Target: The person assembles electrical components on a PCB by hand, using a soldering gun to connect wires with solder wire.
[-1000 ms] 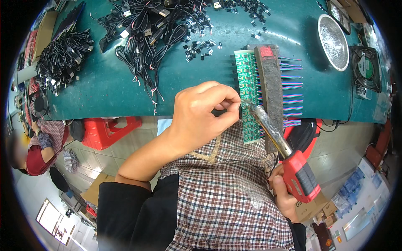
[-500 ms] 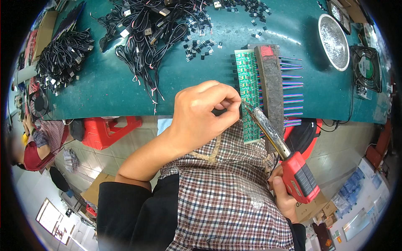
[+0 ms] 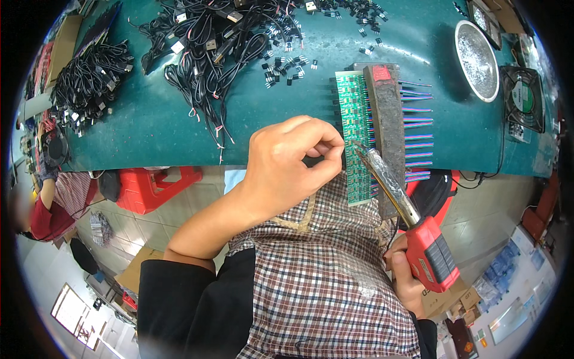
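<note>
My left hand (image 3: pixel 293 155) is closed in a pinch at the left edge of a green circuit board panel (image 3: pixel 351 96); whatever is between its fingertips is hidden. In my right hand (image 3: pixel 406 281) is a red and black soldering iron (image 3: pixel 431 254), its metal barrel slanting up and left. The iron's tip points at the panel, just right of my left fingertips. A dark, worn bar (image 3: pixel 385 119) with a red patch lies along the panel's right side. Thin multicoloured wires (image 3: pixel 418 136) stick out to the right from under the bar.
Black USB cables (image 3: pixel 209 66) are heaped at the back, with another cable bundle (image 3: pixel 92 87) at left. Small black three-legged parts (image 3: pixel 284 69) lie scattered nearby. A round metal bowl (image 3: pixel 476 60) and a fan (image 3: pixel 523 99) stand at right. Another person (image 3: pixel 54 206) is far left.
The soldering iron's tip has shifted slightly up and right over the panel, and its handle has moved a little right. My left hand stays put. The other person's arm has moved.
</note>
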`<move>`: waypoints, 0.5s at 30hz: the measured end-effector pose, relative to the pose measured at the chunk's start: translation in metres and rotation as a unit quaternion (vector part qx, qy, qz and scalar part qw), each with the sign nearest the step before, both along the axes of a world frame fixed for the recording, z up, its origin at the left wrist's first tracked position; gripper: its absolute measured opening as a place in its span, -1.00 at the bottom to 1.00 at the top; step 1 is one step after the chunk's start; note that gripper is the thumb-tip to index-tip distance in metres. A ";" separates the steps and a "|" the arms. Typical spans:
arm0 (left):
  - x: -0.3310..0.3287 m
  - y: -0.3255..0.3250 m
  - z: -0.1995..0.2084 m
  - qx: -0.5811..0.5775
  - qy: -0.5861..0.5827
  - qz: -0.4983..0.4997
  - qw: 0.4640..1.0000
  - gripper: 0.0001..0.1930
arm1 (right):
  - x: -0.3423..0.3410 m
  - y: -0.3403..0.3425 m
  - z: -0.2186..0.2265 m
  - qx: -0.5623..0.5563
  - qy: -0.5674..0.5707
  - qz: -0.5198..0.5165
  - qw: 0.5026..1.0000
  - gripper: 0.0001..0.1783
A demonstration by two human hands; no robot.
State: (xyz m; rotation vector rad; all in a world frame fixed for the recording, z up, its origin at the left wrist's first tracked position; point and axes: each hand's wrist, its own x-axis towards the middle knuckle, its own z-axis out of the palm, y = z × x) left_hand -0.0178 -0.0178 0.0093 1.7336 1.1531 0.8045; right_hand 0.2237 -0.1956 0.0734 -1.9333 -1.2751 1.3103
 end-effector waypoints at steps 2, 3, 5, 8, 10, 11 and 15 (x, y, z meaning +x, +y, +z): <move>0.000 0.000 0.000 0.000 -0.002 0.001 1.000 -0.86 | -0.002 0.003 0.000 -0.008 0.030 -0.018 0.999 -0.79; 0.000 0.000 0.000 0.000 -0.004 0.000 1.000 -0.86 | -0.003 0.004 0.000 -0.016 0.058 -0.037 0.997 -0.79; 0.000 0.000 -0.001 -0.001 -0.006 0.000 1.000 -0.86 | -0.002 0.005 0.001 -0.022 0.037 -0.021 0.999 -0.79; 0.000 0.001 0.000 0.003 -0.008 -0.003 1.000 -0.86 | -0.003 0.005 0.002 -0.031 0.027 -0.015 0.999 -0.79; 0.000 0.000 0.000 0.002 -0.006 -0.002 1.000 -0.87 | -0.003 0.005 0.001 -0.034 0.040 -0.023 0.998 -0.78; 0.000 0.000 0.001 0.003 -0.005 -0.001 1.000 -0.87 | -0.003 0.006 0.001 -0.035 0.040 -0.026 0.998 -0.78; 0.001 0.000 -0.003 0.006 -0.012 0.009 1.000 -0.88 | -0.012 0.003 0.000 -0.010 0.017 -0.057 0.998 -0.73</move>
